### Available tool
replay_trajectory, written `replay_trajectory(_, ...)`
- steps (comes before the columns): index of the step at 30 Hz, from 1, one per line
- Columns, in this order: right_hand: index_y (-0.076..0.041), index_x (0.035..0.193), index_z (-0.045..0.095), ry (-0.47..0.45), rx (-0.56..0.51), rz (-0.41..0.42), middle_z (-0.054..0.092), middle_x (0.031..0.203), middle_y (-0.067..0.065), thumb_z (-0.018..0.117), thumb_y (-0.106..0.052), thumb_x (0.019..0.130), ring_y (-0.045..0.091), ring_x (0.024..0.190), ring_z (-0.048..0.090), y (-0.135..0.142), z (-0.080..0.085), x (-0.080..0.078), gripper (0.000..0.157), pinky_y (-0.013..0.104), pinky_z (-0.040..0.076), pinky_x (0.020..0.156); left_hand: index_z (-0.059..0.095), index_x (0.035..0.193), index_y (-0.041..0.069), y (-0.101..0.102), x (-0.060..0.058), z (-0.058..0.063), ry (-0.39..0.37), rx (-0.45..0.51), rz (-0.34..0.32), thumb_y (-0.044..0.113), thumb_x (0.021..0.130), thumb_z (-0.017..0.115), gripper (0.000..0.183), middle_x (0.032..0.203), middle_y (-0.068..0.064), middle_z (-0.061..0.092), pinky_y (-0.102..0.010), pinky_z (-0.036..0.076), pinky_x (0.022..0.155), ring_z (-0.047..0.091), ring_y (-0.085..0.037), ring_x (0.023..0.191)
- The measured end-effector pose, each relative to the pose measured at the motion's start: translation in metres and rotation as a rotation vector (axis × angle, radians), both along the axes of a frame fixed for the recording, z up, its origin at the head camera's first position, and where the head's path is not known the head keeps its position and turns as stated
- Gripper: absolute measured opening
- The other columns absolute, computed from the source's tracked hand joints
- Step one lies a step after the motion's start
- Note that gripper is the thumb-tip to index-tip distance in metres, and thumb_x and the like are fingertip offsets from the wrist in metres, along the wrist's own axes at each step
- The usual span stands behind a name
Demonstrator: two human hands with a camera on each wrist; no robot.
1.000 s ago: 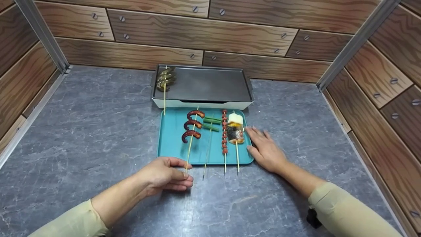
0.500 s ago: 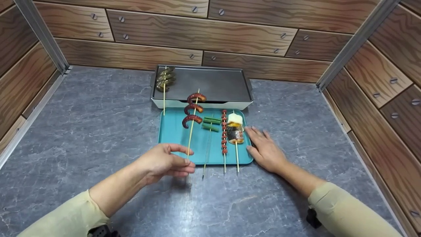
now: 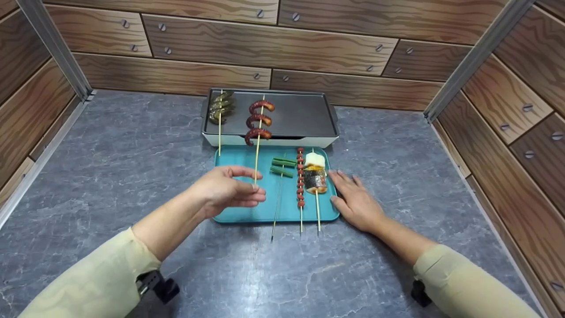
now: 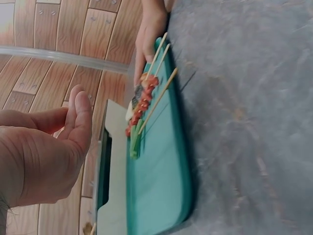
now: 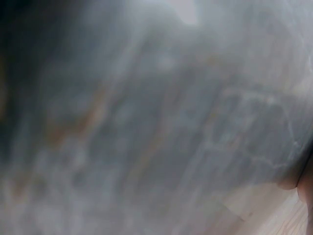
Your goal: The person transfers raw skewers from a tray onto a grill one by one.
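Observation:
My left hand (image 3: 231,187) pinches the lower end of a skewer of reddish octopus tentacles (image 3: 259,120). In the head view the three curled pieces overlap the front of the griddle (image 3: 300,115), and the hand is over the teal tray (image 3: 238,216). In the left wrist view the left hand (image 4: 54,152) hides the skewer. My right hand (image 3: 358,204) lies with straight fingers on the tray's right edge. Close beside it on the tray is a skewer with a white piece and a dark-skinned chunk (image 3: 315,179). The right wrist view shows mostly blurred tabletop.
A skewer of dark green pieces (image 3: 221,108) lies at the griddle's left end, its stick reaching over the tray's corner. The tray also bears a green vegetable skewer (image 3: 283,167) and a skewer of small red pieces (image 3: 300,185). Wood-patterned walls (image 3: 212,39) enclose the grey tabletop (image 3: 132,176).
My left hand has carried the octopus skewer up and away from me, from over the tray to the griddle's front part. The right hand has stayed at the tray's edge.

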State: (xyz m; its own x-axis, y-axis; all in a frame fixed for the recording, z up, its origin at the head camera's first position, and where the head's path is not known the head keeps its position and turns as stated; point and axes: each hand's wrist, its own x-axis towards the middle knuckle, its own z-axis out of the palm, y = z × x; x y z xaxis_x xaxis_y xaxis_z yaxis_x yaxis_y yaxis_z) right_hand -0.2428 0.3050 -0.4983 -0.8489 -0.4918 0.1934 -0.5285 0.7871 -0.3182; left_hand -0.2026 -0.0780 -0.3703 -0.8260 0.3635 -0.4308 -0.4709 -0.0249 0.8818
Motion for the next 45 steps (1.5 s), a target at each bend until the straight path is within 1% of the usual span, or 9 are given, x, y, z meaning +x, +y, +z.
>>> replay_trajectory(7,-0.002,0.165,0.033,0.0,0.008,-0.006,0.04,0.167,0.015,0.054,-0.028,0.108,0.038,0.156,0.033,0.001,0.0,0.001,0.067,0.061,0.015,0.129,0.062,0.142,0.0,0.008,-0.023,0.011,0.003,0.009,0.042,-0.004,0.104,0.062,0.038,0.116,-0.022,0.076,-0.038,0.063,0.093,0.079,-0.023,0.096)
replay_trajectory(12,-0.002,0.166,0.032,-0.002,0.015,-0.012,0.039,0.168,0.014,0.054,-0.029,0.108,0.037,0.156,0.032,0.002,0.001,0.0,0.067,0.06,0.014,0.129,0.062,0.141,0.0,0.012,-0.039,0.014,0.011,0.008,0.068,-0.003,0.105,0.061,0.037,0.114,-0.02,0.077,-0.037,0.062,0.094,0.078,-0.02,0.093)
replay_trajectory(17,-0.003,0.166,0.031,0.002,0.015,-0.009,0.038,0.168,0.014,0.053,-0.03,0.109,0.038,0.156,0.031,0.002,0.0,0.0,0.067,0.061,0.013,0.129,0.063,0.141,0.002,0.015,-0.056,0.012,0.001,-0.008,0.094,-0.002,0.106,0.06,0.035,0.111,-0.017,0.077,-0.036,0.062,0.094,0.078,-0.019,0.091)
replay_trajectory(21,-0.003,0.166,0.032,0.008,0.005,0.0,0.039,0.167,0.015,0.053,-0.029,0.108,0.038,0.156,0.032,0.001,0.0,0.0,0.067,0.062,0.014,0.129,0.062,0.141,0.001,0.016,-0.067,0.008,-0.002,-0.006,0.116,-0.003,0.106,0.059,0.035,0.104,-0.013,0.078,-0.035,0.062,0.093,0.078,-0.017,0.09)
replay_trajectory(25,-0.002,0.165,0.033,0.012,-0.007,0.006,0.041,0.166,0.015,0.053,-0.027,0.108,0.037,0.156,0.033,0.001,0.0,0.0,0.066,0.062,0.015,0.128,0.061,0.142,0.001,0.018,-0.076,0.004,-0.006,-0.004,0.129,-0.002,0.107,0.058,0.035,0.11,-0.015,0.077,-0.035,0.062,0.094,0.077,-0.018,0.091)
replay_trajectory(30,-0.002,0.165,0.033,0.012,-0.004,0.0,0.04,0.167,0.015,0.054,-0.028,0.108,0.037,0.156,0.033,0.001,0.0,0.0,0.066,0.062,0.015,0.128,0.06,0.144,0.0,0.02,-0.087,-0.001,-0.021,-0.012,0.144,-0.001,0.108,0.056,0.036,0.135,-0.024,0.068,-0.036,0.061,0.096,0.076,-0.019,0.094)
replay_trajectory(32,-0.002,0.165,0.033,0.01,-0.001,-0.003,0.04,0.167,0.015,0.054,-0.028,0.108,0.038,0.156,0.033,0.001,0.0,0.001,0.066,0.062,0.015,0.128,0.058,0.146,0.0,0.021,-0.09,-0.003,-0.025,-0.019,0.147,-0.001,0.108,0.055,0.038,0.14,-0.025,0.065,-0.035,0.061,0.097,0.076,-0.019,0.095)
replay_trajectory(37,-0.002,0.165,0.033,0.003,0.004,-0.006,0.04,0.167,0.015,0.054,-0.027,0.108,0.038,0.156,0.033,0.0,0.001,0.001,0.066,0.062,0.015,0.129,0.054,0.151,-0.001,0.022,-0.097,-0.008,-0.035,-0.027,0.169,-0.001,0.108,0.055,0.042,0.134,-0.023,0.067,-0.034,0.062,0.094,0.076,-0.018,0.093)
replay_trajectory(45,-0.001,0.165,0.033,0.007,0.011,-0.007,0.04,0.167,0.015,0.054,-0.027,0.108,0.038,0.156,0.033,-0.001,0.001,0.001,0.066,0.062,0.015,0.129,0.053,0.151,-0.001,0.023,-0.103,-0.013,-0.062,-0.032,0.19,-0.003,0.108,0.055,0.043,0.129,-0.021,0.068,-0.032,0.063,0.089,0.075,-0.017,0.087)
